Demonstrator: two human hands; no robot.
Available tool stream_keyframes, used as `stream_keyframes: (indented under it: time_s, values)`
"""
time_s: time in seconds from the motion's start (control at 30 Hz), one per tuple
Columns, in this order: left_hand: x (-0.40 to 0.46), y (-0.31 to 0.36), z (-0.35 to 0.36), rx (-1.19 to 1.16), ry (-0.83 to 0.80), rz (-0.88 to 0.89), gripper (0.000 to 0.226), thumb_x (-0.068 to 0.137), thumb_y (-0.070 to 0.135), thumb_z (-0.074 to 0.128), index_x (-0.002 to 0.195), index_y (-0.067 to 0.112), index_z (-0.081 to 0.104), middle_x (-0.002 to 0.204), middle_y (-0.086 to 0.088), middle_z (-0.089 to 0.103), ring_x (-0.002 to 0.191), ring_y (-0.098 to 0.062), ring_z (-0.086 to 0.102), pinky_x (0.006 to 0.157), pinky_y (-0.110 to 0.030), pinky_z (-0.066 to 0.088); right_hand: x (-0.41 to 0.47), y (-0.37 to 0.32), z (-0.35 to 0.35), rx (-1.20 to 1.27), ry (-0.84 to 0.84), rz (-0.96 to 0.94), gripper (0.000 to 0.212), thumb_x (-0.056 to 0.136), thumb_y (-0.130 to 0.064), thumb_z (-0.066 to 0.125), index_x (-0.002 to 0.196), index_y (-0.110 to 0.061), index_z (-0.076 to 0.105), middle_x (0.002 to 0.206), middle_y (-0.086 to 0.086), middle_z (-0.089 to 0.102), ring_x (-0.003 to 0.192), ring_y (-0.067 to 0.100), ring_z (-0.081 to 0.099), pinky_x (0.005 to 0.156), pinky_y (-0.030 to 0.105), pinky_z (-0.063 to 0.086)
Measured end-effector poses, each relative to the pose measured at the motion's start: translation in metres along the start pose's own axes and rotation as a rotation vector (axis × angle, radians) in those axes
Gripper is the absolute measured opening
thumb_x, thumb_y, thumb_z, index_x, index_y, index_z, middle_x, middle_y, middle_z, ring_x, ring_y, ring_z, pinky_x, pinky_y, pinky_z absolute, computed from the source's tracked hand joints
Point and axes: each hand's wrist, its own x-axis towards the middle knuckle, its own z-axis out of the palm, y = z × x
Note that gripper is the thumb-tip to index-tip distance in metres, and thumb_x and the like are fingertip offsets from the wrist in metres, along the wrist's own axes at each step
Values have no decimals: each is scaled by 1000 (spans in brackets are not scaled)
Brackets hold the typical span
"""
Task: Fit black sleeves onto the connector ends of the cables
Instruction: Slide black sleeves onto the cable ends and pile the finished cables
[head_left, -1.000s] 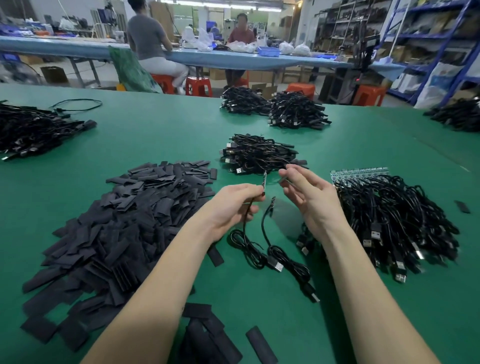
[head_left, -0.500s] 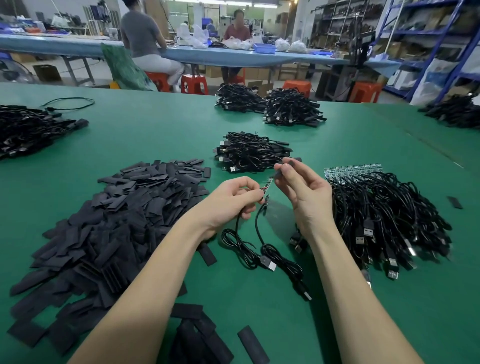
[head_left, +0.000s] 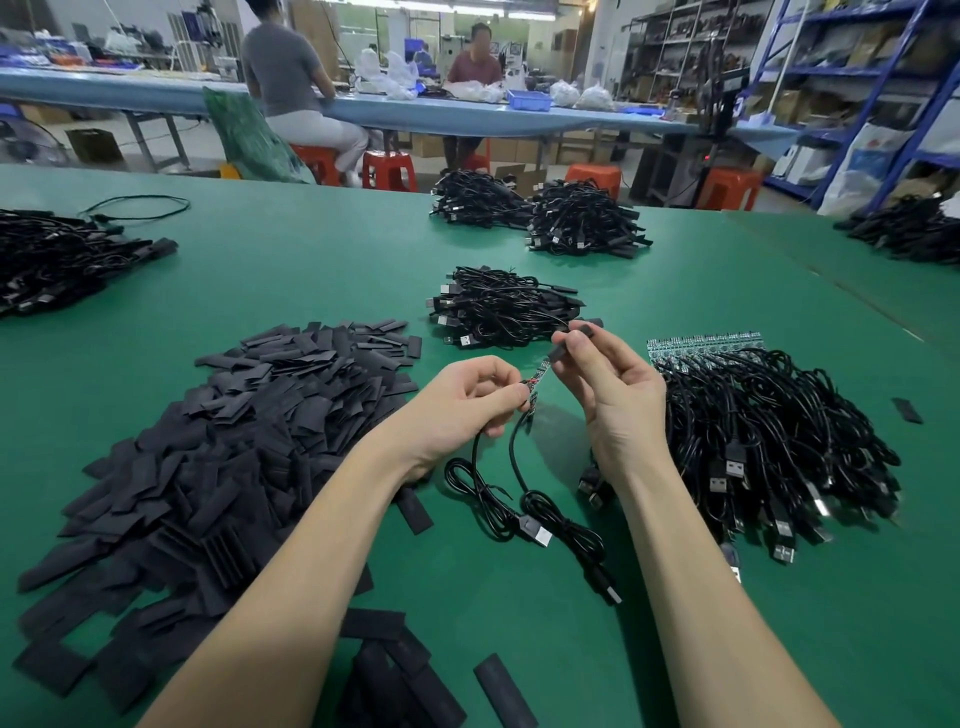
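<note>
Sleeve (head_left: 563, 347): mostly covered by the right hand (head_left: 613, 395); only its two ends show past the fingers (head_left: 576, 345). Connector end (head_left: 535, 384): small, its parts too fine to make out, lower portion hidden under the left hand (head_left: 457, 410). Whether sleeve and connector end touch: cannot tell. Sleeve pile (head_left: 218, 457): cut off at the left and bottom edges. Cable pile (head_left: 57, 254) at far left: cut by the left edge. Cable pile (head_left: 914, 231) at far right: cut by the right edge. Circuit strip (head_left: 701, 345): near part buried under cables (head_left: 779, 447), markings illegible. Desk (head_left: 311, 270): runs past three edges. Both forearms: cut off at the bottom.
</note>
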Motion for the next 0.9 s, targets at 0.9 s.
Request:
stream_keyframes:
  time_s: [0.9]
  values:
    - [-2, 2, -11, 235, -91, 133, 6, 98, 15, 65, 95, 12, 61, 82, -3, 56, 70, -15, 51, 72, -30, 46, -2, -26, -16, -155, -285, 235, 21, 82, -21, 74, 102, -17, 77, 100, 8, 77, 83, 10, 71, 73, 18, 56]
